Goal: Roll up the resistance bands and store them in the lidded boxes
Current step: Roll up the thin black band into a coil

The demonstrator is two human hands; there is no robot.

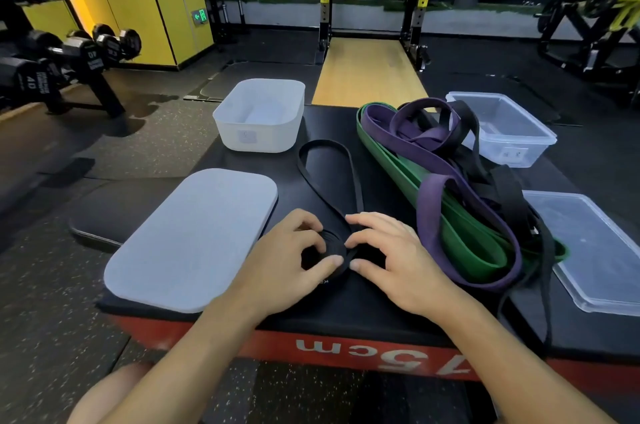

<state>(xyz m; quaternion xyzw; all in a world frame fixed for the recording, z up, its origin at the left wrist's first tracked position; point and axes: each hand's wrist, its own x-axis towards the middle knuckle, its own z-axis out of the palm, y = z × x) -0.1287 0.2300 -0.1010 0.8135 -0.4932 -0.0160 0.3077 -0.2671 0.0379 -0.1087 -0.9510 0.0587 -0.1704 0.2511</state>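
Note:
A thin black resistance band [325,177] lies on the black box top, its near end wound into a small coil [334,245]. My left hand [287,260] and my right hand [391,250] both pinch that coil from either side. The free loop stretches away from me. To the right lies a tangled pile of green [460,236], purple [429,146] and black bands. An open white box [259,115] stands at the back left, with its grey lid [194,240] flat in front. A clear box [502,129] sits at the back right, its clear lid [599,250] nearer me.
Everything rests on a black-topped plyo box [346,316] with a red front marked 75cm. A dumbbell rack [65,59] stands at the left, a squat rack [374,7] straight ahead. One black band hangs over the box's front right edge.

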